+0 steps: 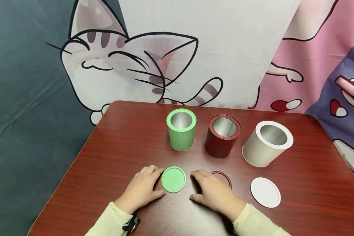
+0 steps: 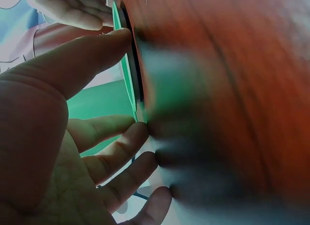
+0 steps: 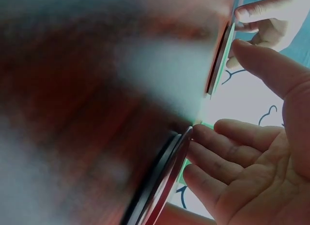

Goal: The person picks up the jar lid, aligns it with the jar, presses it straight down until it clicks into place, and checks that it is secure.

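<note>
The table [image 1: 112, 154] is showing a glossy reddish wood-grain finish. The green tin [image 1: 181, 129], maroon tin [image 1: 222, 136] and white tin [image 1: 266, 143] are showing matt painted outsides and dull bare-metal insides. The green lid [image 1: 173, 179] and white lid [image 1: 265, 192] are looking smooth and matt. The backdrop [image 1: 32, 82] is hanging as creased printed cloth.

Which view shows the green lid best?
The head view: the green lid lies flat and whole between both hands. The left wrist view shows only its edge, the right wrist view a thin sliver.

Tins [image 1: 181, 129]: no readable text or label
Lids [image 1: 173, 179]: no lettering
Backdrop cloth [image 1: 129, 62]: cartoon cat drawing only, no words or numbers
</note>
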Demonstrator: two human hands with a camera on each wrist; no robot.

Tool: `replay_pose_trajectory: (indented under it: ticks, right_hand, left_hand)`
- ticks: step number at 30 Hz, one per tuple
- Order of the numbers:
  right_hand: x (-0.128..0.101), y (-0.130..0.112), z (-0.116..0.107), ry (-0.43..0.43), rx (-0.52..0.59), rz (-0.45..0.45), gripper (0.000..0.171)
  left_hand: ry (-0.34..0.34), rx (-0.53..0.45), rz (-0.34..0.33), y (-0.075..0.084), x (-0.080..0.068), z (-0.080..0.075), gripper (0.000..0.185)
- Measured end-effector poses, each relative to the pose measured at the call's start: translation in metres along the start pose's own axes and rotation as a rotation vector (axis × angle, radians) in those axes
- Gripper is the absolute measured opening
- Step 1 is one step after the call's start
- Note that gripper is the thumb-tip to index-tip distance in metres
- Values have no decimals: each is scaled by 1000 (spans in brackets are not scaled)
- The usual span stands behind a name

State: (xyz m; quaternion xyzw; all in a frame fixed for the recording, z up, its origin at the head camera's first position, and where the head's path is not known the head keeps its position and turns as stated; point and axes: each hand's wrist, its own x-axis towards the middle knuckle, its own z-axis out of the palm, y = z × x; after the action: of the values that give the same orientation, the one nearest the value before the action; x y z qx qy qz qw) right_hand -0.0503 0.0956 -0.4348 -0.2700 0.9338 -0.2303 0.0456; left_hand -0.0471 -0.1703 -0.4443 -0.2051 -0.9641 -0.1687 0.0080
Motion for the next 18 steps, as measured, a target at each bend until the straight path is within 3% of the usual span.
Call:
replay_pose_trajectory:
  ticks: [5, 18]
  right_hand:
    - [5, -2, 1, 7, -19, -34, 64]
    - [14, -7, 3, 17, -86, -17, 58]
  left_hand:
    - [-6, 6, -5, 0, 1, 0, 68]
    - [-8, 9, -5, -1, 4, 2, 64]
